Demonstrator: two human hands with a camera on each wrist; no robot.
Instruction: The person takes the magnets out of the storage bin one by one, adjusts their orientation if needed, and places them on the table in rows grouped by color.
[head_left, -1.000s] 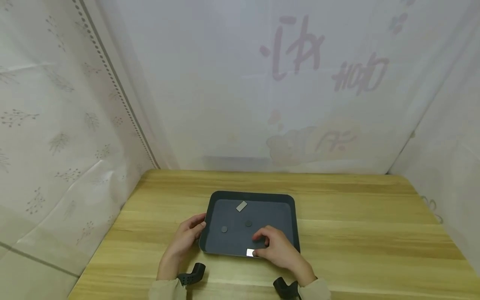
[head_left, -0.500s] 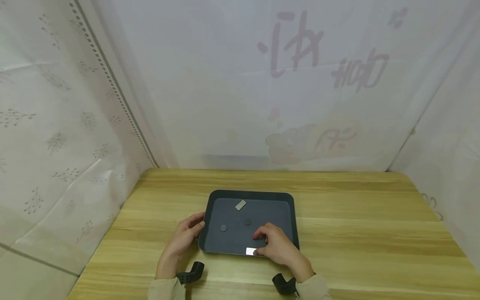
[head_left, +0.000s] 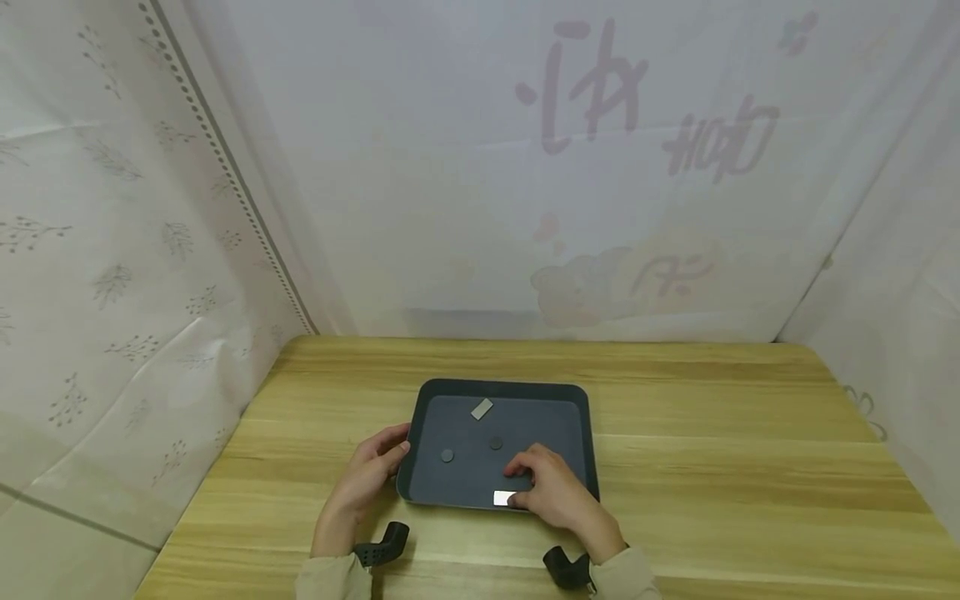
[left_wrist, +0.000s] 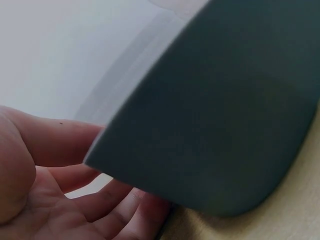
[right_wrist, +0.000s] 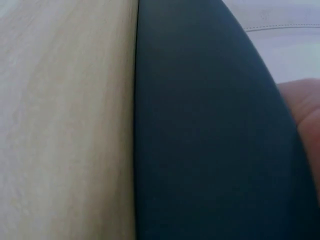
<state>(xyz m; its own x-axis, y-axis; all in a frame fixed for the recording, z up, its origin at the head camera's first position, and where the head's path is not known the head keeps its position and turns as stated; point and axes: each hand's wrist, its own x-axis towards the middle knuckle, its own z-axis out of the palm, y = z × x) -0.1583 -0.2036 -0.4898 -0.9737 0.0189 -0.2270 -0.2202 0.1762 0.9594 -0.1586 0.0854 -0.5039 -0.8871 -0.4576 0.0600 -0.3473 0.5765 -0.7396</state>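
In the head view, a dark grey rectangular tray (head_left: 465, 389) lies on the table. At its left rim is my left hand (head_left: 370, 475), thumb over the edge and fingers along the outer wall; the left wrist view shows that tray wall (left_wrist: 200, 125) beside the curled fingers (left_wrist: 115, 200). My right hand (head_left: 557, 492) reaches over the front right rim into the tray. Its thumb tip meets a small bright rectangular piece (head_left: 502, 498) near the front wall, while the bent index finger stays apart from the thumb. The right wrist view has mostly the outer wall, hiding the fingertips.
Inside the tray lie a pale rectangular piece (head_left: 482, 409) near the back and two small grey discs, one disc (head_left: 447, 456) left, another disc (head_left: 496, 443) in the middle. The wooden table (head_left: 712, 433) meets a white patterned curtain (head_left: 450, 208) behind.
The view has tipped slightly. My right thumb and the bright piece have shifted a little to the back and right within the tray. My left hand stays at the rim.
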